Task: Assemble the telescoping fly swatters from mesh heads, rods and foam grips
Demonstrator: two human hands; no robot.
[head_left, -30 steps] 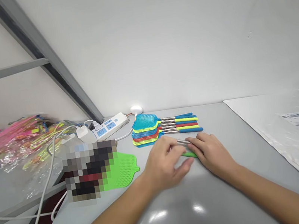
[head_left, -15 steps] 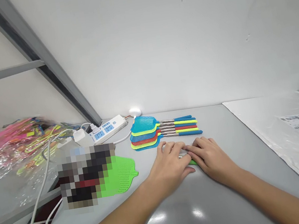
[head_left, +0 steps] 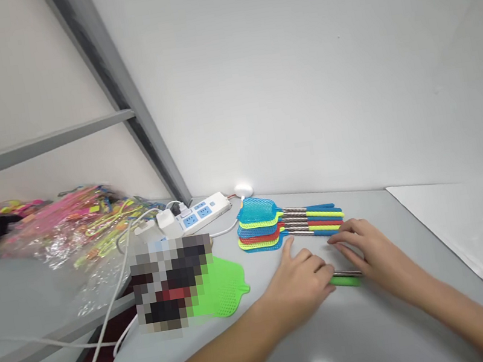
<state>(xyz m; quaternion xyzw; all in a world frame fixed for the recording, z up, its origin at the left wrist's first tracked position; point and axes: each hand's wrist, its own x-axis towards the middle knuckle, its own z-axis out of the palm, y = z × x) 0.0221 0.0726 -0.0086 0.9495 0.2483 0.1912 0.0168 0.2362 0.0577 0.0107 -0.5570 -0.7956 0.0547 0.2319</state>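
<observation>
A green swatter handle (head_left: pixel 346 280) and a thin metal rod (head_left: pixel 346 273) lie side by side on the grey table. My left hand (head_left: pixel 300 278) has its fingers curled over their left ends, with the thumb pointing away from me. My right hand (head_left: pixel 372 252) is beside the right ends, its thumb and fingers spread with nothing between them. Behind the hands is a row of fly swatters (head_left: pixel 296 221) in blue, yellow and red, handles to the right. A loose green swatter head (head_left: pixel 222 288) lies to the left, partly covered by a blurred patch.
A white power strip (head_left: pixel 205 212) with plugs and cables stands at the back left. Plastic bags of colourful items (head_left: pixel 74 226) rest beyond a metal frame (head_left: pixel 142 129). On the right lies a white plastic sheet (head_left: pixel 460 232). The wall closes off the back.
My hands, close together over the green handle before, have moved apart; the right one has lifted and opened, showing more of the handle and rod. The view has turned left.
</observation>
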